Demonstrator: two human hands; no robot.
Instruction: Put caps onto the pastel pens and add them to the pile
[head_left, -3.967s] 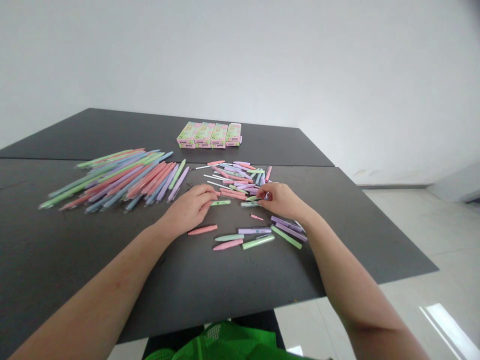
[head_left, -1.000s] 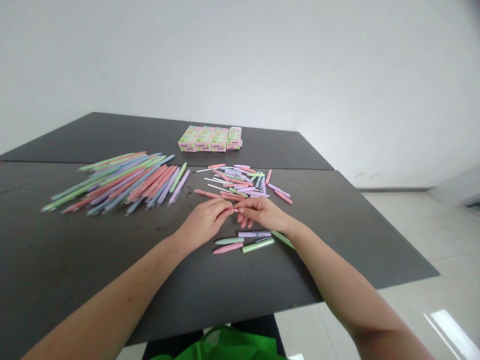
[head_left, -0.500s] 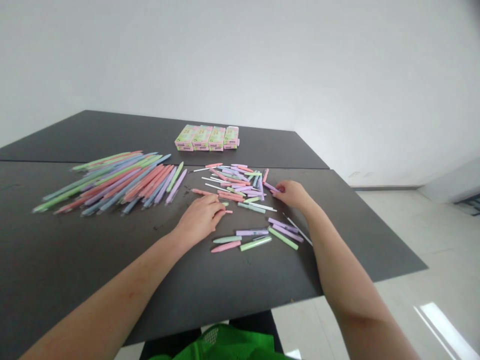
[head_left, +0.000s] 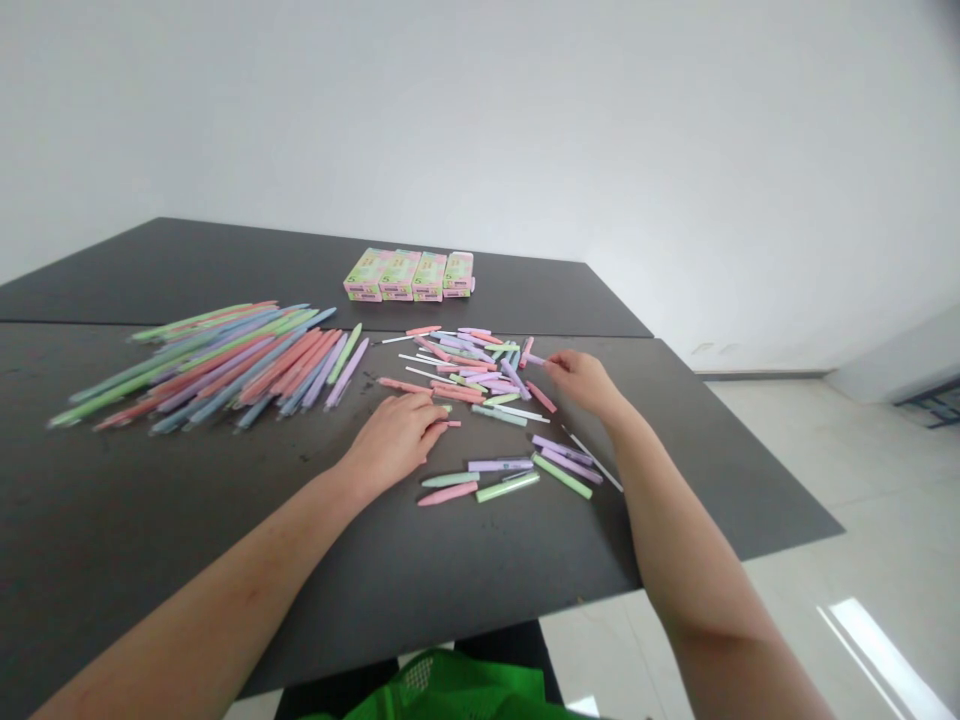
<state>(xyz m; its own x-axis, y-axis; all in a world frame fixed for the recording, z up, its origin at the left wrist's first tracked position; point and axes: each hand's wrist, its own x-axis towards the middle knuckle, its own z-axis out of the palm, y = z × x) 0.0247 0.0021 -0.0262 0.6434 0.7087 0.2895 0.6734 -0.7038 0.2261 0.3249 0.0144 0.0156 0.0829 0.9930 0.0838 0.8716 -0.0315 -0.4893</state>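
Note:
My left hand rests low over the table with its fingers closed; the end of a pink pen part sticks out past the thumb. My right hand pinches a purple pen part at the right edge of a loose pile. This pile mixes pink, purple, green and blue pen barrels and caps with thin white refills. A pink pen part lies just below the right fingers. Nearer me are a purple barrel, a green barrel and a pink tapered piece.
A large heap of assembled-looking pens in several colours spreads over the left of the dark table. Several small pink-and-green boxes stand in a row at the back. A white wall rises behind.
My right hand has moved slightly away from me, lifting the purple pen part along, and a pink part now shows beneath it. My left hand stays nearly still. The view has shifted slightly.

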